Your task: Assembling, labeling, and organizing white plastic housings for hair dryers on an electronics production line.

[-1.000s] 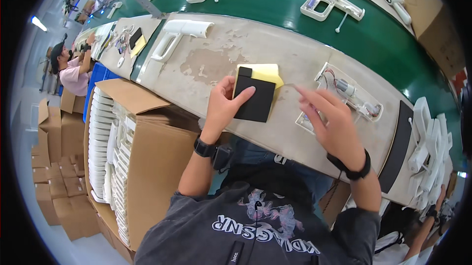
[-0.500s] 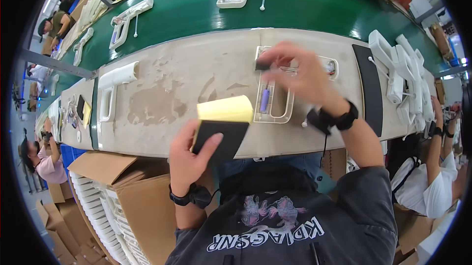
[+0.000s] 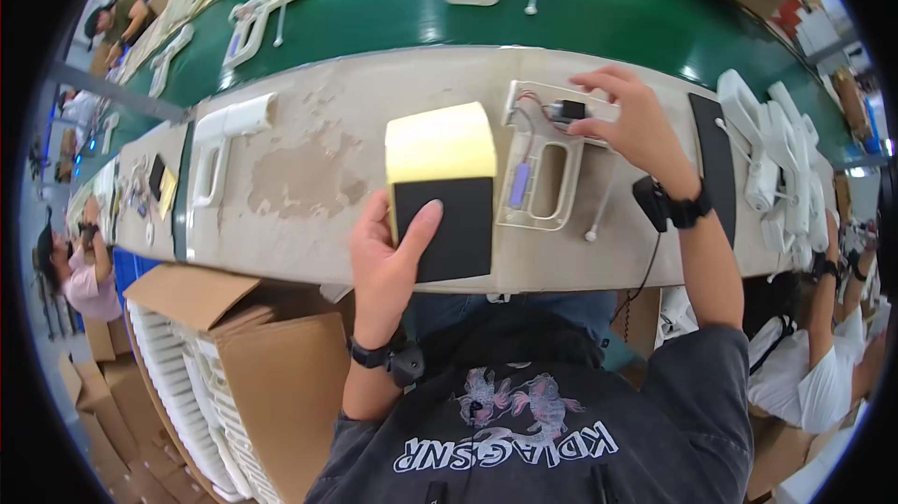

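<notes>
A pale beige worktop (image 3: 599, 270), its surface marked with brown patches, runs along a green conveyor belt (image 3: 374, 22). On it, below the right fingers, lies a white plastic pistol-shaped half-shell (image 3: 538, 218) with thin red wires and a purple cylinder (image 3: 519, 183) inside. The right hand (image 3: 636, 116) has its thumb and forefinger spread apart around a small black block (image 3: 568, 109) in the shell (whether the thumb touches it, I cannot tell). To the left, the left hand (image 3: 388, 247) grips a flat black rectangular sheet (image 3: 458, 233), thumb on top; pale yellow paper (image 3: 440, 144) stretches from its far edge, beyond the left fingers. A thin white ball-tipped rod (image 3: 603, 200) lies beside the shell, nearer than the right fingers. Well left of the left fingers rests a white plastic handled casing (image 3: 241, 119); right of the right hand are a long black strip (image 3: 716, 167) and piled white plastic parts (image 3: 762, 153).
</notes>
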Tool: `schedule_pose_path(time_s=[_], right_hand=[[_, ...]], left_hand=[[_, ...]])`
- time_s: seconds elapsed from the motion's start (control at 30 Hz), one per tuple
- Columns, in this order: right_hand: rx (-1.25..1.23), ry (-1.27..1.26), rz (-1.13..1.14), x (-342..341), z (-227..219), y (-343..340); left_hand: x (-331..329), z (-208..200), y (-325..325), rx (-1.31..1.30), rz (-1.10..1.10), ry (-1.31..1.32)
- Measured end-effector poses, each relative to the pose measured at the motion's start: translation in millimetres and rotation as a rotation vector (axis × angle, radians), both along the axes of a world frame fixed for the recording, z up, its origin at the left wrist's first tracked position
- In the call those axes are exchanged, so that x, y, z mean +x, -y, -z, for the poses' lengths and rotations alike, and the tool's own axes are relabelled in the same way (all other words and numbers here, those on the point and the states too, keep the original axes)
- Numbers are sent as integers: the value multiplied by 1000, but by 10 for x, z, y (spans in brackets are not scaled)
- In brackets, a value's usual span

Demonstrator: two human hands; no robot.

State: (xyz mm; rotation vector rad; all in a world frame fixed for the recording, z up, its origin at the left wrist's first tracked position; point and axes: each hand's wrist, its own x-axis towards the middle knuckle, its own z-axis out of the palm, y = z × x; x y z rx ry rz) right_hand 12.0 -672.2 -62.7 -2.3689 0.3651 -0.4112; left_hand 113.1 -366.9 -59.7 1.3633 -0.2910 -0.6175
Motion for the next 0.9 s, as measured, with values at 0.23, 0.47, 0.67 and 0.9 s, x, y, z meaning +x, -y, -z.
schedule_pose_path(time_s=[0.23,0.47,0.67,0.9], right_hand=[[198,138,-109,-51,-218,-1093],[782,95,-166,28,-42,-1096],[962,126,-21,44,-204,-807],[546,107,-136,-63,-156,-1148]], left_hand=[[-84,88,64,40,0,91],[-137,31,-80,-8,33,214],[-29,34,-125,-119,-2,147],[-205,100,-14,14,-30,314]])
